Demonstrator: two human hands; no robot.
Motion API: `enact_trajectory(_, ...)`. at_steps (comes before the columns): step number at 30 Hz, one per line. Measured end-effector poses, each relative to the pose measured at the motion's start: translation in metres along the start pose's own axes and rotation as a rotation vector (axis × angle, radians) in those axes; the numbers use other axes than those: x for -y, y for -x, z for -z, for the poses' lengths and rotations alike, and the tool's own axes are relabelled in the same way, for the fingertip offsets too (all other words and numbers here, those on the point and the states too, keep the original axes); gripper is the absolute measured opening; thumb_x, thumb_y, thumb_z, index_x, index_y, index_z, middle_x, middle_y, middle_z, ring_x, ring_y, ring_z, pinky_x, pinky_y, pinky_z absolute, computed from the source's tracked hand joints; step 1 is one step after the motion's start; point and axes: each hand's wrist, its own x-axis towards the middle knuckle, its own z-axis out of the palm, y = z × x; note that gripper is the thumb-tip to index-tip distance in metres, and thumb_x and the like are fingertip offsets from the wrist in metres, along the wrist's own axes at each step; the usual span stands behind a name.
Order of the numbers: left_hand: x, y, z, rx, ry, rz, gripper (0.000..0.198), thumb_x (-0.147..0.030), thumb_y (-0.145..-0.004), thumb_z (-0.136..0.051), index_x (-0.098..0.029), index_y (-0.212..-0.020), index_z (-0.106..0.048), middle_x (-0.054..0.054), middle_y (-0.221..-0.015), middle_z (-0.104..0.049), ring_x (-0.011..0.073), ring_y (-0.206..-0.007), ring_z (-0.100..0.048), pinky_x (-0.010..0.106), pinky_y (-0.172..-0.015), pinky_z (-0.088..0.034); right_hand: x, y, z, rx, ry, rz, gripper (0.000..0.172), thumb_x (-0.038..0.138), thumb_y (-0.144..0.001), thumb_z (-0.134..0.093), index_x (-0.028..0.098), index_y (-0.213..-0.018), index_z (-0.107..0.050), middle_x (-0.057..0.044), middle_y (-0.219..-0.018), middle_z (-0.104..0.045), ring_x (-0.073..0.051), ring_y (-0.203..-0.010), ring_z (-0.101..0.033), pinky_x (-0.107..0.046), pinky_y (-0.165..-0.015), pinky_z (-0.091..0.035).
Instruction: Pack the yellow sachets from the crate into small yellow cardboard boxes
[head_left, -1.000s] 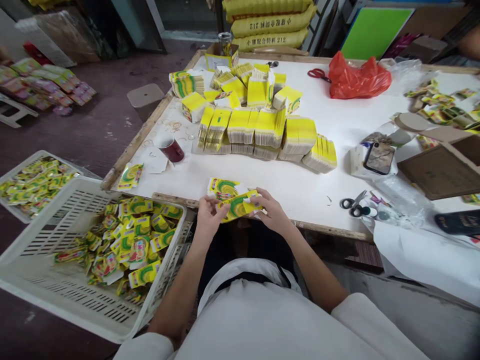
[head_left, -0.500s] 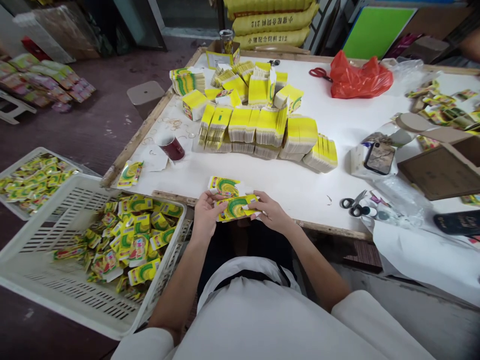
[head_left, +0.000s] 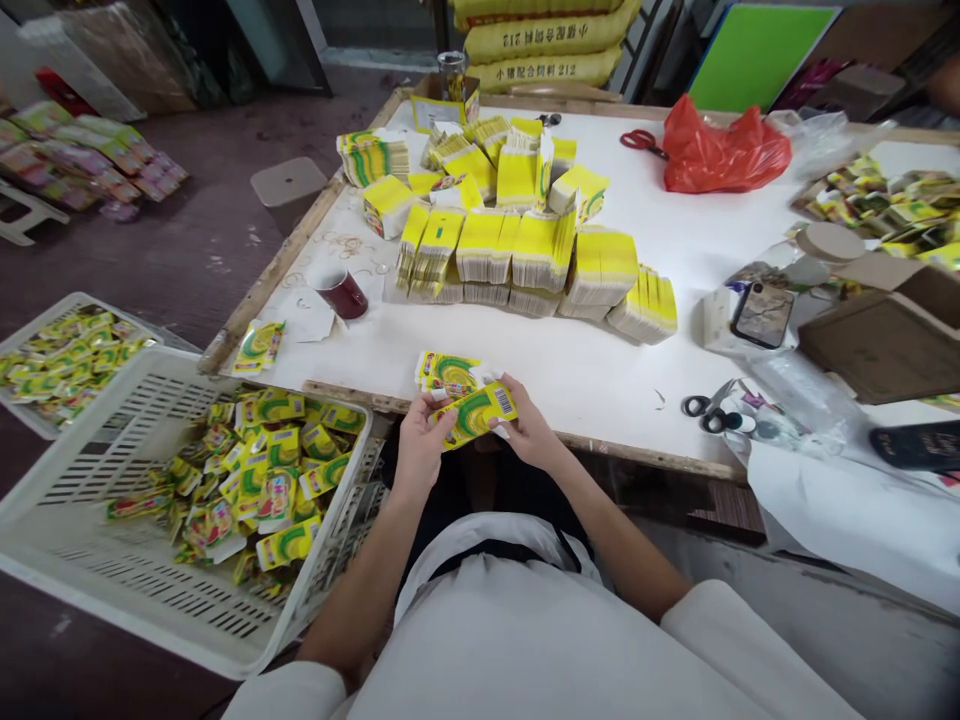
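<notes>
A small yellow and green printed carton [head_left: 477, 412] is held tilted at the table's front edge, its barcode end up and to the right. My left hand [head_left: 421, 440] grips its left end, thumb on the printed face. At the barcode end my right hand [head_left: 525, 428] has its fingers closed around the edge. Just beyond lie more flat cartons [head_left: 448, 371] of the same print, partly hidden by my hands. Rows of stacked flat yellow cartons [head_left: 487, 245] stand farther back on the white table [head_left: 420, 335].
At my left, a white plastic crate [head_left: 90, 540] contains many small yellow packets [head_left: 281, 490]. A maroon mug [head_left: 343, 296] stands on the table's left. On the right are scissors [head_left: 709, 405], a phone [head_left: 763, 314], a brown cardboard box [head_left: 862, 345] and a red plastic bag [head_left: 724, 150].
The held carton has tilted, its right end higher. My right fingers have shifted off its face to the end, uncovering the barcode. At far right, the brown box and packet pile look different.
</notes>
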Motion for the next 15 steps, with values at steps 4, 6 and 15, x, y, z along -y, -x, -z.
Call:
enact_trajectory(4,0.002,0.003,0.015,-0.07,-0.063,-0.021,0.044,-0.031,-0.059,-0.082,-0.018,-0.095,-0.06,0.0,-0.088,-0.064,0.012,-0.081,-0.062,0.027,-0.079,-0.051,-0.004,-0.003,-0.016,0.04,0.033,-0.033,0.078,0.036,-0.083,-0.062,0.015,-0.147,-0.023,-0.021,-0.14,-0.042,-0.03,-0.128,-0.045,-0.05,-0.106,-0.039)
enact_trajectory(6,-0.008,0.003,0.04,-0.177,-0.162,-0.123,0.042,-0.033,-0.062,-0.079,-0.018,-0.095,-0.059,0.001,-0.09,-0.064,0.0137,-0.085,-0.062,0.03,-0.085,-0.051,-0.006,-0.011,-0.019,0.071,0.013,-0.092,0.076,0.036,-0.079,-0.067,0.016,-0.143,-0.03,-0.018,-0.133,-0.05,-0.026,-0.113,-0.056,-0.045,-0.098,-0.047)
enact_trajectory(15,-0.057,0.014,0.209,-1.035,-1.118,-0.373,0.059,-0.037,-0.059,-0.076,-0.013,-0.107,-0.052,0.016,-0.118,-0.055,0.0394,-0.124,-0.044,0.063,-0.108,-0.025,-0.016,-0.061,-0.032,-0.095,0.519,-0.367,0.023,0.017,-0.076,-0.07,0.018,-0.097,-0.061,-0.012,-0.106,-0.057,-0.026,-0.101,-0.053,-0.042,-0.091,-0.045)
